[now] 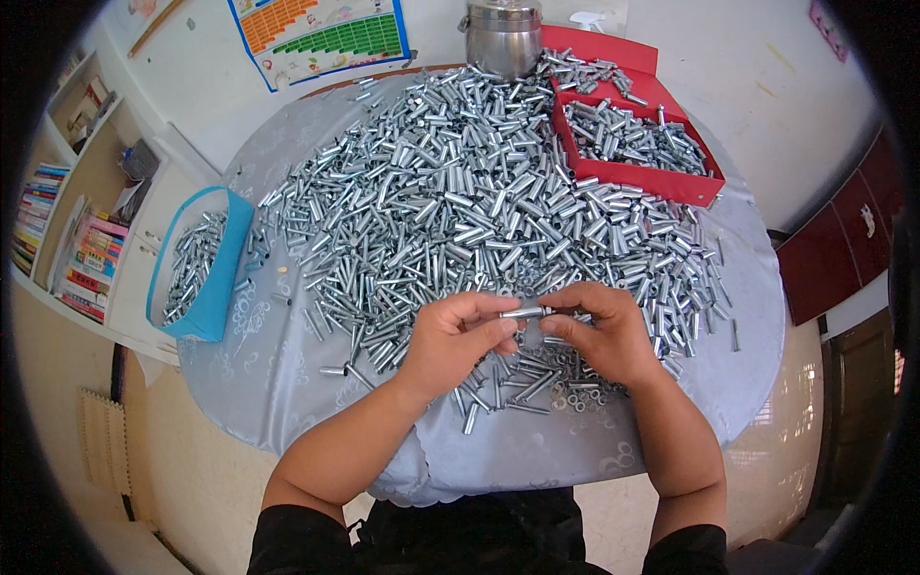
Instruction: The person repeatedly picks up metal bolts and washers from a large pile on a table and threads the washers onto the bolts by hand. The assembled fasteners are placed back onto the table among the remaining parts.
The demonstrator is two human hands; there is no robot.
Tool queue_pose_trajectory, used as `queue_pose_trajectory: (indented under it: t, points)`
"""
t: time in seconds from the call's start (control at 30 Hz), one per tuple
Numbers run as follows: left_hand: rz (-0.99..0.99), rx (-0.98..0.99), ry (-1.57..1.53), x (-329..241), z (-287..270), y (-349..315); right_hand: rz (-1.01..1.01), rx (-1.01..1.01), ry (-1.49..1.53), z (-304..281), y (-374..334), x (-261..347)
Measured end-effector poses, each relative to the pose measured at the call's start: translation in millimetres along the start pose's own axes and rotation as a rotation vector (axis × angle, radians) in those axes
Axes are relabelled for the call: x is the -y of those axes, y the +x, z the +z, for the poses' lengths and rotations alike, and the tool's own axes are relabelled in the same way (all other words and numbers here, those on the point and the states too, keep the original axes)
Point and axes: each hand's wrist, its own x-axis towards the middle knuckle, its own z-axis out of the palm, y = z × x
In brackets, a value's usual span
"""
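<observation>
Close to the near side of the table, my two hands meet over one metal sleeve anchor (pixel 525 312), a shiny tube with a thinner end toward the right. My left hand (pixel 443 337) pinches its left end between thumb and fingers. The thumb and fingers of my right hand (pixel 611 333) close on its right end. Beyond and around both hands spreads a large heap of loose metal sleeves and bolts (pixel 460 206). Just below the hands lie some bolts (pixel 530 383) and a small cluster of washers (pixel 582 396).
A grey cloth covers the round table (pixel 254 388). On its left stands a blue box (pixel 228 283) holding metal parts. At the back right is an open red box (pixel 637 177) with more parts, beside a steel pot (pixel 505 46). Bookshelves (pixel 57 225) stand further left.
</observation>
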Motion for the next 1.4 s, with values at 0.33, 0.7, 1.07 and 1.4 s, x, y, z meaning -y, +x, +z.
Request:
queue_pose_trajectory:
  t: [0.33, 0.7, 1.07, 1.4]
  points:
    - [0.321, 0.042, 0.509, -2, 3, -6, 0.292, 0.074, 0.379, -2, -2, -4]
    - [0.099, -0.016, 0.206, -2, 9, -6, 0.263, 0.024, 0.538, -4, -1, -2]
    - [0.268, -0.236, 0.153, -3, 7, -2, 0.194, -0.495, 0.975, -24, 18, 8]
    - [0.374, -0.336, 0.446, 0, -2, 4, 0.209, -0.491, 0.581, -36, 7, -20]
